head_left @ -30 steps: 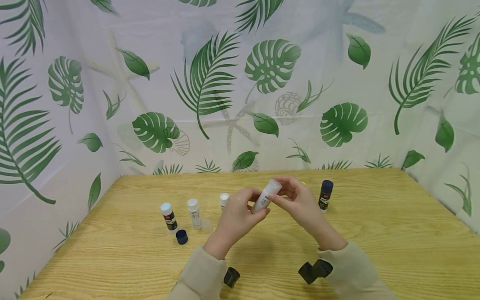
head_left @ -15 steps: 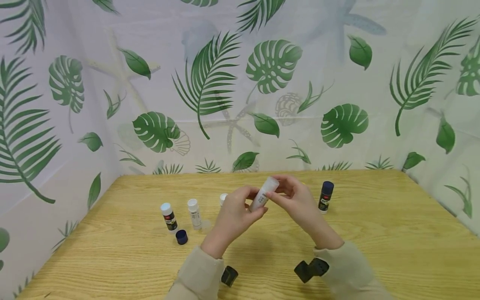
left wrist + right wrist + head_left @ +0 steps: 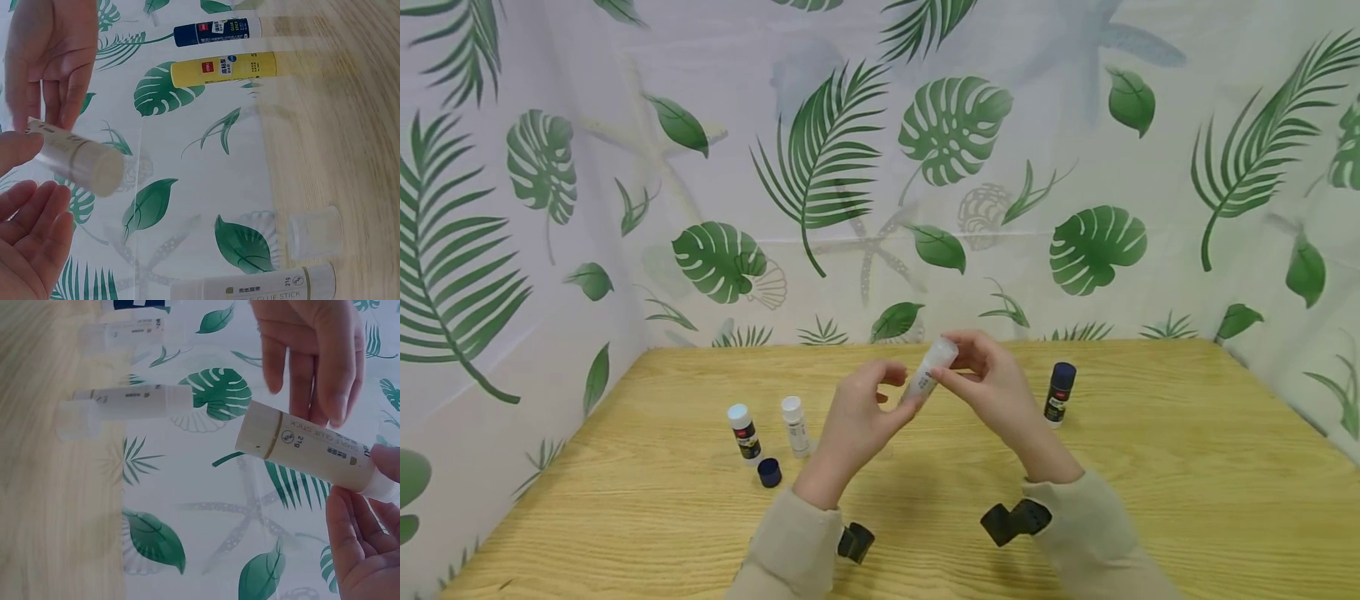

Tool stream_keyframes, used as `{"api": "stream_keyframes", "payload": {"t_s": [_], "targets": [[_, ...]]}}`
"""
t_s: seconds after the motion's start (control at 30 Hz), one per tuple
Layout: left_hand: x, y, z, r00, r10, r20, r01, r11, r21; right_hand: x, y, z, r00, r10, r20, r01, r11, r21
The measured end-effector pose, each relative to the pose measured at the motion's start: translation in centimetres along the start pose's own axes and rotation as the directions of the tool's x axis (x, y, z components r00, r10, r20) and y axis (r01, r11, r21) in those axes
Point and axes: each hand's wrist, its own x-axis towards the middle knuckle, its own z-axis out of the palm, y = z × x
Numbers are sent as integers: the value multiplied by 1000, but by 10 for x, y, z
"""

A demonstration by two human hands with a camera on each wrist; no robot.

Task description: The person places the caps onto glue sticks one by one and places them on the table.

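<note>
In the head view a white glue stick is held tilted above the table. My right hand pinches its upper end; in the right wrist view the thumb and fingers of that right hand grip the ribbed end. My left hand is at the lower end, its fingers spread off the barrel and its thumb close to it; whether the thumb touches is unclear. The left wrist view shows the left hand with a gap between its fingers and the glue stick.
To the left stand a dark-labelled glue stick with a white top, a white glue stick and a loose navy cap. A navy-capped glue stick stands at right. The left wrist view adds a yellow glue stick and a clear cap.
My left fingers have come away from the white glue stick they were wrapped around. The right hand still holds it and has risen slightly with it.
</note>
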Motion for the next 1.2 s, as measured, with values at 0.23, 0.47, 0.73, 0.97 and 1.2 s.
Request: {"api": "stream_keyframes", "payload": {"t_s": [0.23, 0.47, 0.73, 0.97, 1.2], "targets": [[0, 1, -1, 1000, -5, 20, 5, 1000, -1, 2, 16, -4, 999, 31, -9, -32, 994, -106], [-1, 0, 0, 999, 6, 46, -7, 1000, 18, 1, 36, -8, 997, 71, -33, -76, 979, -190], [-1, -2, 2, 998, 22, 54, -25, 998, 55, 1, 51, -9, 995, 79, -56, -93, 944, -315], [-1, -2, 2, 998, 27, 59, -31, 997, 66, 0, 64, -11, 997, 56, -53, -73, 906, -416], [-2, -2, 2, 997, 21, 75, -27, 996, 82, -1, 72, -12, 997, 70, -26, -73, 871, -486]]}}
